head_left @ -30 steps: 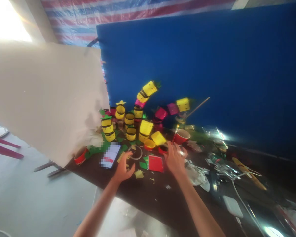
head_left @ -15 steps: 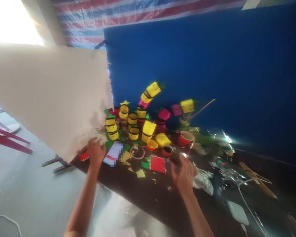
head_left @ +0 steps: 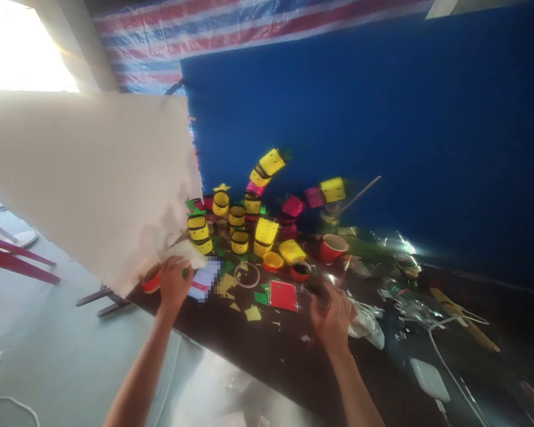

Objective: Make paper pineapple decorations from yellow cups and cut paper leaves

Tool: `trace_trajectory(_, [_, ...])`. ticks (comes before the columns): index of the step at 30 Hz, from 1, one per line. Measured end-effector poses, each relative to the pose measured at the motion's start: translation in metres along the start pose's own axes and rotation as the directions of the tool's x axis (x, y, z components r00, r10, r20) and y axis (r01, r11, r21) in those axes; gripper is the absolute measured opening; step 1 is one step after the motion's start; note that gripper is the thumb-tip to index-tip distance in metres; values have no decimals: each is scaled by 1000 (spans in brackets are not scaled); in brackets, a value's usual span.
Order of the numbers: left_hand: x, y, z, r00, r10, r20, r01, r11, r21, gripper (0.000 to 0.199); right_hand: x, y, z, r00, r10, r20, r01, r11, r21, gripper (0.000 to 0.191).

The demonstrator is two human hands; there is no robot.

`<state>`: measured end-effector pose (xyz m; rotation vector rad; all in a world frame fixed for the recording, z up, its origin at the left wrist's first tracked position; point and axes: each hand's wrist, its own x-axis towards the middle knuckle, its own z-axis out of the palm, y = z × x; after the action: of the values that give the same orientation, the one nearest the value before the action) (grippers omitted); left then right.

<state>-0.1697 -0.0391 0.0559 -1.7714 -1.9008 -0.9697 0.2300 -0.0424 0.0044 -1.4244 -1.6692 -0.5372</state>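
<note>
My left hand (head_left: pixel 175 284) is at the left part of the dark table, between a red roll (head_left: pixel 151 280) and a phone (head_left: pixel 203 279). Its fingers are curled, with a small green bit and a whitish plastic bag (head_left: pixel 189 252) at the fingertips. On the right, my right hand (head_left: pixel 331 314) has bent fingers beside a crumpled clear bag (head_left: pixel 367 326); something dark shows at its fingertips, too blurred to name. Between the hands lie a red packet (head_left: pixel 283 296), green paper (head_left: pixel 261 296), yellow paper scraps (head_left: pixel 252 313) and a clear ring (head_left: pixel 247 274).
Several yellow pineapple-like paper cups (head_left: pixel 266 237) stand at the back of the table (head_left: pixel 240 350). A red cup (head_left: pixel 333 247), a plastic bottle (head_left: pixel 409 302), a wooden stick (head_left: pixel 465 320) and a white charger (head_left: pixel 429 379) with a cable are on the right. A white board (head_left: pixel 93 178) rises at the left.
My left hand has its fingers more closed and now has a green bit at them, with the whitish bag shifted toward the phone. My right hand has barely moved.
</note>
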Motion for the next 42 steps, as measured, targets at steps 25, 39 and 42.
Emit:
trace_trajectory(25, [63,223,101,835,467,291,-229,775,-590,59,13,-5,-32,989,147,1,-146,985,90,36])
trace_trajectory(39, [83,253,151,754,502,423,-194,786,-587,80,-7,-6,-56,992,121,18,-122,986,110,35])
trace_trajectory(42, [87,253,141,769,524,366,-222,756,-616,79,-9,-7,-54,993,121,11,-122,986,117,35])
